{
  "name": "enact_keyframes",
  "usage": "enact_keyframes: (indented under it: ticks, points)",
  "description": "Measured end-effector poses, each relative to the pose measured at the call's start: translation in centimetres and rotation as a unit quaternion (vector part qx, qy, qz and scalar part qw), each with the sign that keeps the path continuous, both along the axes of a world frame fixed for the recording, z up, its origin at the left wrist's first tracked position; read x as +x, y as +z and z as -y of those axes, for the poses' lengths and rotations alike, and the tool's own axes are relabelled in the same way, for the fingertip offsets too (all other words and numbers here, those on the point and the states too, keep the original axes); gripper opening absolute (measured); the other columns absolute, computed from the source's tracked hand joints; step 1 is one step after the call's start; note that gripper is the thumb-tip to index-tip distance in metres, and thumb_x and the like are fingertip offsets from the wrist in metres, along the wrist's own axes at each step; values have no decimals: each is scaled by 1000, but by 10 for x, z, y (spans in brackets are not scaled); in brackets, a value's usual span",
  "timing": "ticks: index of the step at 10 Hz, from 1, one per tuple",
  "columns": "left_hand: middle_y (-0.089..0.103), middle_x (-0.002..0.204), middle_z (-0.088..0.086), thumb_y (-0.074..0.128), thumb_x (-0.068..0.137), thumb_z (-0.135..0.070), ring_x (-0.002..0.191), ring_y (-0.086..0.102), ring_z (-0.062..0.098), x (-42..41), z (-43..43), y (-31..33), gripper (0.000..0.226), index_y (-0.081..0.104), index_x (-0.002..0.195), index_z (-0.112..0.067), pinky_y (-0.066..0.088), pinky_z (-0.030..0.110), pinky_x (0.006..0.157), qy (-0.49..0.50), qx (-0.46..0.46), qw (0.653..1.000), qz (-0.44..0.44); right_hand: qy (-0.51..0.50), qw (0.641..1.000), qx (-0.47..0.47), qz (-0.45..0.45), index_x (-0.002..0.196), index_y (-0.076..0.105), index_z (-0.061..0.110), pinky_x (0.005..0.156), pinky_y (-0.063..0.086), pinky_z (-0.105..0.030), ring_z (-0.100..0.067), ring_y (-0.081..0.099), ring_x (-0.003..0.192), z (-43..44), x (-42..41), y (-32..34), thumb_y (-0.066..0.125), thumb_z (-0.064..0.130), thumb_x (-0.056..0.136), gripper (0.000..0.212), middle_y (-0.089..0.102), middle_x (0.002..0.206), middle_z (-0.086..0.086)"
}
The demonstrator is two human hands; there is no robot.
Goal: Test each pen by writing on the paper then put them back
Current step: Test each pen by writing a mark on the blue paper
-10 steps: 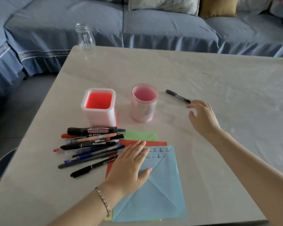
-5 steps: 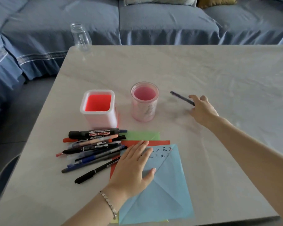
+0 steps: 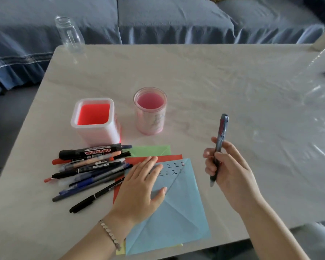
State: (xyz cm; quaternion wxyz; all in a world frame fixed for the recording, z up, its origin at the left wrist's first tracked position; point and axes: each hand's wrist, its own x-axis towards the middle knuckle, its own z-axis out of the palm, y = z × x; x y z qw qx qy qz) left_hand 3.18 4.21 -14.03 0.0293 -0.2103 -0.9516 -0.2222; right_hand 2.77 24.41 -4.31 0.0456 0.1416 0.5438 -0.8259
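A person's bare arms, with one piece of jewellery.
The left hand and right hand are uncovered, as are the left forearm and right forearm down to the bottom edge of the view. Round the left wrist sits a slim bracelet of small, pale, silvery links in a single row. The nails that show are short and rounded.

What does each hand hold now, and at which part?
The right hand grips a dark pen around its lower barrel, just above the tip, which points down. The left hand holds nothing; it rests flat on the blue paper.
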Motion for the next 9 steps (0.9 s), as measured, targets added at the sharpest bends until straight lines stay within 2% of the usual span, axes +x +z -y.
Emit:
enact_keyframes:
  ticks: [1,2,3,4,5,6,7,9]
  points:
    - [51,136,8,46,82,-43,130,36,18,-1,-1,-2,55,59,123,-8,26,35,106,0,5,1000,-5,14,999,-31,1,112,55,24,44,31,-18,-11,30,44,11,7,4,32,20,96,28,52,58,-1]
    - [52,134,9,46,82,-43,128,37,18,-1,-2,-2,54,60,120,-8,26,33,106,-1,2,1000,-9,0,999,-41,-5,111,57,20,44,34,-17,-11,36,44,23,12,8,36,16,94,27,54,59,-1]
    - [53,134,9,45,82,-43,128,36,18,-1,-2,0,54,61,120,-8,22,30,108,1,1,1000,-7,2,997,-71,7,100,58,9,48,39,-19,-13,45,52,26,11,9,38,-1,90,24,61,69,-5]
    - [52,134,9,45,81,-43,128,36,18,-2,-2,0,54,60,120,-8,23,31,107,2,-4,1000,-4,22,997,-76,6,93,54,9,49,36,-20,-13,43,54,25,11,11,45,-3,78,20,62,69,-5]
    - [52,135,9,45,81,-43,129,35,18,-2,-2,0,55,60,121,-8,23,31,107,2,-5,1000,2,22,998,-61,0,101,63,12,51,34,-23,-14,38,52,25,11,13,54,11,80,23,59,66,-5]
    - [52,135,9,44,82,-44,129,35,17,-3,-2,0,55,60,121,-9,23,31,107,3,-9,1000,6,24,999,-41,4,100,68,13,55,30,-27,-14,35,53,25,13,15,47,31,84,31,53,62,-6]
    - [51,136,8,44,82,-44,130,34,17,-3,-2,0,55,59,122,-9,23,32,108,1,-12,1000,10,13,1000,-4,19,94,69,11,56,25,-27,-14,31,52,26,14,17,48,44,78,42,41,55,-2]
    - [50,137,8,44,82,-44,130,34,17,-3,-2,-1,55,59,123,-9,24,34,107,6,-14,1000,14,-23,998,49,40,76,75,18,41,16,-18,-9,21,44,27,14,15,53,49,71,38,35,47,4]
